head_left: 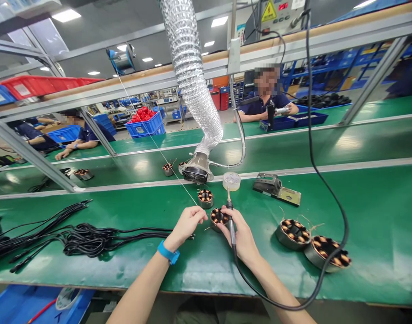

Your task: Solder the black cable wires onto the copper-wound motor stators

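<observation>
My left hand (187, 226), with a blue wristband (168, 253), pinches the end of a thin solder wire (165, 159). The wire runs up to a spool (122, 60) on the overhead rail. In my right hand (243, 236) is a soldering iron (232, 229), its tip pointing away from me. Fingers of that hand also reach the rim of a motor stator (215, 215) with copper windings, between my hands. Just behind it sits another stator (205, 198). A small round tin (231, 181) lies beyond the iron's tip.
A fume hose (199, 90) hangs ahead, its nozzle (196, 168) low over the bench. An iron stand (276, 189) and two stators (293, 234) are on the right. Black cables (94, 238) lie left. The iron's cord (341, 225) loops at right. A co-worker (266, 96) sits opposite.
</observation>
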Motion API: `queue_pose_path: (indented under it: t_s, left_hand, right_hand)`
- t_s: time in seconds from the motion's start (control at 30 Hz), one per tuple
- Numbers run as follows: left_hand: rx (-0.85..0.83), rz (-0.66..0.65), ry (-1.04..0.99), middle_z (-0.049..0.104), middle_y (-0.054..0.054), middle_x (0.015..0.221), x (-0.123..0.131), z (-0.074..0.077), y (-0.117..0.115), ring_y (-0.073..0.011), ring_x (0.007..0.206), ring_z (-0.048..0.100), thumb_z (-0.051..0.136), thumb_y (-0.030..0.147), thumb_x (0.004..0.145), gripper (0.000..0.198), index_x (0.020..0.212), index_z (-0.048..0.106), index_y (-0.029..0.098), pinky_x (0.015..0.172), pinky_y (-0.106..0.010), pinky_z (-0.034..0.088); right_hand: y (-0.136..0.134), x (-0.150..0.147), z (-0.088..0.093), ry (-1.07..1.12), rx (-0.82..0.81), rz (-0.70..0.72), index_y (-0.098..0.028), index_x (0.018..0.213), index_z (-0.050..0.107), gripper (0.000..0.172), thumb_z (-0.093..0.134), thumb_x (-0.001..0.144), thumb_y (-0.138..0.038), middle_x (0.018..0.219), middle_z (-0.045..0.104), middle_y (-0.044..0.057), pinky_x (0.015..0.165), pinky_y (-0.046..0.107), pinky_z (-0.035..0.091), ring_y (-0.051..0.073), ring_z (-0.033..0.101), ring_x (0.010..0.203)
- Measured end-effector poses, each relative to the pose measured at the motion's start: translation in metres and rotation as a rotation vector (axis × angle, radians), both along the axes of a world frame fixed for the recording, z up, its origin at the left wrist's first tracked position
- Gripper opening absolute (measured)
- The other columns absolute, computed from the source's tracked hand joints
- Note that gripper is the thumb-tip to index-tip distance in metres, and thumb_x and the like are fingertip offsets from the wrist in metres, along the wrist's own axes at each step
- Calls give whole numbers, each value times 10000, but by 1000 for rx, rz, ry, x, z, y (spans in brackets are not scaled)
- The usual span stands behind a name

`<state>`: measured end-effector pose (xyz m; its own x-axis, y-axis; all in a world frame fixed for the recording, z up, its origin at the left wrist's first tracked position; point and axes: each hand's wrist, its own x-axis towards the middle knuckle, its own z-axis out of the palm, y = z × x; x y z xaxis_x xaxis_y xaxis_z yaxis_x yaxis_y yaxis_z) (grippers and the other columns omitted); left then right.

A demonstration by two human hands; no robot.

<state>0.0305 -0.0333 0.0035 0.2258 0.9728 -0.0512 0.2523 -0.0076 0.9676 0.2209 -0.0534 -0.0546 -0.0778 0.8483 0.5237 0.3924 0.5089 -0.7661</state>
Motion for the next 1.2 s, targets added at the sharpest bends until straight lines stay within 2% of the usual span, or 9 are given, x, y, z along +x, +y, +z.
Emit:
queue_pose_path:
  t_s: [0.17, 0.33, 0.47, 0.63, 0.73, 0.83, 0.97, 1.1, 1.2]
  left_hand:
    - [-120, -75, -99, 454, 38, 529, 17, 9, 20, -40, 423, 262, 532, 297, 736, 235, 659, 659, 115, 441, -222, 150]
    - [-218, 39, -328, 482, 34, 539, 15, -7, 18, -17, 393, 231, 598, 322, 716, 233, 676, 654, 100, 417, -223, 93]
    - [-255, 30, -461, 506, 28, 590, 15, -17, 19, -2, 403, 202, 660, 359, 720, 278, 741, 672, 82, 414, -215, 86]
    - [-213, 12, -313, 512, 26, 600, 11, -9, 18, -18, 404, 212, 641, 460, 767, 374, 787, 695, 91, 414, -221, 106]
    - [-106, -13, -46, 537, 4, 581, -1, -4, 1, -49, 443, 305, 584, 532, 820, 465, 731, 713, 94, 442, -228, 191]
    - [-25, -120, 105, 575, -14, 597, -12, -4, -19, -85, 534, 408, 611, 501, 820, 431, 723, 725, 96, 510, -226, 276]
    - [-63, -151, 11, 587, -14, 634, -9, -7, -22, -69, 500, 367, 563, 467, 853, 398, 817, 726, 105, 488, -221, 243]
    - [-335, -158, -257, 518, 22, 585, 8, -8, 0, -26, 407, 202, 624, 531, 785, 458, 855, 700, 84, 434, -232, 100]
    - [-369, -174, -280, 540, 10, 572, 10, -5, 13, -24, 393, 188, 601, 568, 794, 512, 857, 701, 69, 420, -231, 93]
  right_hand:
    - [-2, -1, 3, -8, 13, 0, -238, 1196, 536, 288, 571, 920, -314, 1248, 563, 106, 1004, 413, 486, 234, 584, 1161]
    - [-2, -2, 4, -8, 12, -4, -231, 1201, 531, 294, 568, 925, -324, 1240, 562, 112, 996, 412, 490, 236, 590, 1147]
    - [-2, -1, 2, -19, 1, 4, -243, 1204, 526, 286, 566, 930, -317, 1242, 549, 101, 996, 397, 487, 224, 585, 1147]
    - [-2, 0, -2, -13, 4, -6, -250, 1211, 516, 298, 576, 928, -324, 1257, 546, 92, 1006, 389, 481, 221, 581, 1161]
    - [-3, -1, -3, -7, -5, -16, -253, 1219, 515, 305, 573, 930, -333, 1265, 548, 91, 1004, 384, 483, 222, 579, 1169]
    - [-3, -1, -3, -13, -7, -16, -255, 1223, 518, 305, 563, 932, -335, 1277, 542, 95, 1007, 394, 482, 229, 578, 1173]
    - [-1, -1, -3, -31, -1, -22, -252, 1229, 518, 309, 552, 937, -347, 1279, 542, 105, 999, 411, 485, 239, 576, 1172]
    - [2, 0, -5, -63, 23, -34, -248, 1209, 528, 300, 553, 935, -368, 1262, 556, 107, 967, 409, 501, 244, 590, 1145]
    - [6, 0, -3, -91, 26, -40, -250, 1198, 531, 300, 554, 933, -389, 1243, 564, 105, 948, 400, 507, 245, 602, 1122]
